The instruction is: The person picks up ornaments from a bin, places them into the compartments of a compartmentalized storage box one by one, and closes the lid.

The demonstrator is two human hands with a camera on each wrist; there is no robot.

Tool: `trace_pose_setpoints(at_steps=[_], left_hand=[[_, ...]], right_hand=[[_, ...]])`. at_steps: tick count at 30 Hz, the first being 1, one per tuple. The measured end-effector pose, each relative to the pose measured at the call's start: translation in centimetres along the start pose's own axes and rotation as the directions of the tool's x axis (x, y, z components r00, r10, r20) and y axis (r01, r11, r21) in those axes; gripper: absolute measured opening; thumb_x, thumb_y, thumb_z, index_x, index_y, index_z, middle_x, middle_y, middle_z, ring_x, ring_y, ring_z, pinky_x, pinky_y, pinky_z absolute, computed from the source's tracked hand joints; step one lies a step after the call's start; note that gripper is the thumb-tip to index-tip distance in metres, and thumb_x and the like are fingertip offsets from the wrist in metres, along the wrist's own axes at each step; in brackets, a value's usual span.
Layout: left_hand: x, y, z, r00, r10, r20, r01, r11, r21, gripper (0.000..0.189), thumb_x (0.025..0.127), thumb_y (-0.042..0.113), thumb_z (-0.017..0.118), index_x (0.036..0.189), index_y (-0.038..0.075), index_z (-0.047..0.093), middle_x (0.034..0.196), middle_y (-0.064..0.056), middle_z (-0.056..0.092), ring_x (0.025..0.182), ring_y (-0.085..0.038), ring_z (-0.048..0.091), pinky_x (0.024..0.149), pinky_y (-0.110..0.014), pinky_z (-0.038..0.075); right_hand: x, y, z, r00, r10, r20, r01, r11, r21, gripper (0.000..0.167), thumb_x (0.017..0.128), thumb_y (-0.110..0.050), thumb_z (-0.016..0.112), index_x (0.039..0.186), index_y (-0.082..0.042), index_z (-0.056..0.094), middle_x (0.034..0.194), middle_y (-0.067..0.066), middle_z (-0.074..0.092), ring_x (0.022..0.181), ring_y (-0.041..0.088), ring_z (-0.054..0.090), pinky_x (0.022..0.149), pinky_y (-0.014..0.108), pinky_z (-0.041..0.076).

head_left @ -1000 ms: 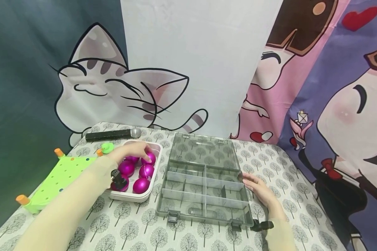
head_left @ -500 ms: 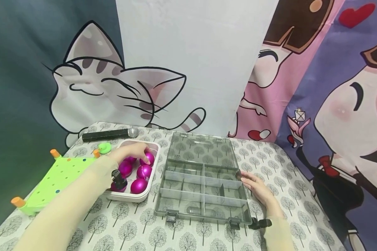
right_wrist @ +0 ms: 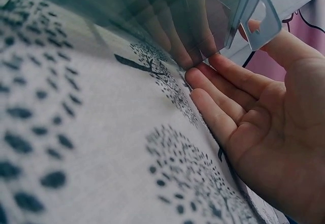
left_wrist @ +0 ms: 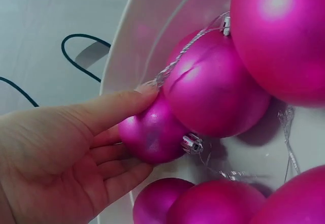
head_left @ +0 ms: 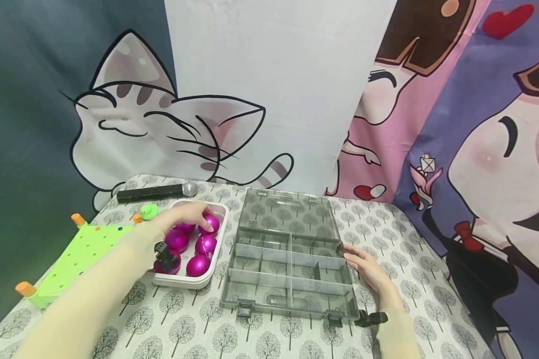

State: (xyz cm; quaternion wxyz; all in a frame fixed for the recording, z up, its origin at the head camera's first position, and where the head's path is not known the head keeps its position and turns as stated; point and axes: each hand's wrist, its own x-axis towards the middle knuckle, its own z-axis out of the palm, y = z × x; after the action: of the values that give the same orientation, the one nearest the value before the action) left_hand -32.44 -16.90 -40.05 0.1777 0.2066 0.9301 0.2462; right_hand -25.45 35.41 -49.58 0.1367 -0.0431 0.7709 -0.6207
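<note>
My left hand [head_left: 189,213] is inside a white plastic basket [head_left: 189,282] that holds several shiny magenta Christmas balls. Thumb and fingers pinch one Christmas ball [left_wrist: 153,128] near the basket's far right corner; its silver cap and cord show in the left wrist view. A larger-looking ball [left_wrist: 216,84] overlaps it there. To the right lies a see-through grey compartment box [head_left: 292,281], its lid folded back. My right hand [head_left: 372,271] is at the box's right side, and its fingertips [right_wrist: 199,96] touch the side wall with fingers extended and nothing gripped.
A black microphone [head_left: 154,192] lies behind the basket, near a small green toy duck [head_left: 148,212]. A green pegboard with orange legs [head_left: 78,254] stands at the left, partly behind my left sleeve. The cloth [head_left: 265,344] has a tree print.
The head view has shifted slightly, so the table things sit a little further left. My left hand stays at the same Christmas ball; my right hand stays at the box.
</note>
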Motion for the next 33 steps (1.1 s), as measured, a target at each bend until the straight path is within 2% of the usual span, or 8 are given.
trace_pose_setpoints(at_steps=[7,17,21,26,29,33], left_hand=[[-1.0,0.1,-1.1,0.998,0.026,-0.055,-0.026,1.0,0.01,0.058,0.08,0.023,0.078,0.123,-0.01,0.058,0.119,-0.027,0.064,0.107,-0.038,0.064,0.098,-0.051,0.051],[-2.3,0.8,-2.9,0.983,0.107,-0.148,-0.104,0.994,0.026,0.065,0.075,0.028,0.083,0.124,-0.008,0.06,0.12,-0.025,0.066,0.107,-0.036,0.066,0.099,-0.05,0.05],[-2.6,1.7,-3.6,0.978,0.104,-0.179,-0.106,0.994,0.003,0.066,0.074,0.027,0.084,0.126,-0.006,0.06,0.121,-0.023,0.067,0.105,-0.034,0.067,0.096,-0.047,0.053],[-2.3,3.0,-3.9,0.972,0.101,-0.212,-0.11,0.993,-0.031,0.062,0.072,0.025,0.085,0.125,0.0,0.064,0.12,-0.019,0.069,0.105,-0.03,0.067,0.094,-0.044,0.054],[-1.8,3.7,-3.6,0.961,0.12,-0.248,-0.127,0.992,-0.013,0.061,0.071,0.028,0.086,0.124,0.004,0.065,0.119,-0.016,0.07,0.106,-0.029,0.067,0.097,-0.046,0.051],[-1.2,4.7,-3.2,0.946,0.14,-0.292,-0.157,0.987,-0.033,0.065,0.071,0.029,0.086,0.127,0.005,0.064,0.123,-0.015,0.068,0.109,-0.03,0.067,0.098,-0.046,0.051]], right_hand=[[0.1,0.1,0.1,1.0,-0.003,0.005,0.003,1.0,0.002,0.06,0.101,-0.015,0.049,0.146,0.015,0.024,0.154,0.034,0.024,0.106,-0.016,0.052,0.095,0.006,0.042],[0.2,-0.2,0.2,0.999,-0.031,0.025,0.031,1.0,0.003,0.06,0.101,-0.014,0.047,0.146,0.017,0.023,0.153,0.037,0.023,0.107,-0.016,0.051,0.095,0.006,0.042],[0.2,-0.2,0.2,0.999,-0.032,0.02,0.032,0.999,0.017,0.059,0.101,-0.013,0.047,0.146,0.017,0.022,0.153,0.036,0.022,0.106,-0.016,0.051,0.094,0.006,0.042],[0.0,-0.2,0.0,1.0,-0.022,0.018,0.022,1.0,0.003,0.06,0.102,-0.014,0.046,0.146,0.016,0.021,0.154,0.035,0.021,0.106,-0.018,0.049,0.094,0.005,0.041],[-0.1,-0.2,-0.1,1.0,-0.02,0.015,0.02,1.0,0.001,0.06,0.102,-0.015,0.046,0.146,0.016,0.021,0.155,0.035,0.021,0.105,-0.018,0.049,0.093,0.004,0.041],[-0.1,-0.2,-0.2,0.999,-0.028,0.018,0.028,1.0,0.011,0.06,0.102,-0.014,0.047,0.146,0.016,0.022,0.154,0.035,0.021,0.106,-0.018,0.05,0.093,0.004,0.041]])
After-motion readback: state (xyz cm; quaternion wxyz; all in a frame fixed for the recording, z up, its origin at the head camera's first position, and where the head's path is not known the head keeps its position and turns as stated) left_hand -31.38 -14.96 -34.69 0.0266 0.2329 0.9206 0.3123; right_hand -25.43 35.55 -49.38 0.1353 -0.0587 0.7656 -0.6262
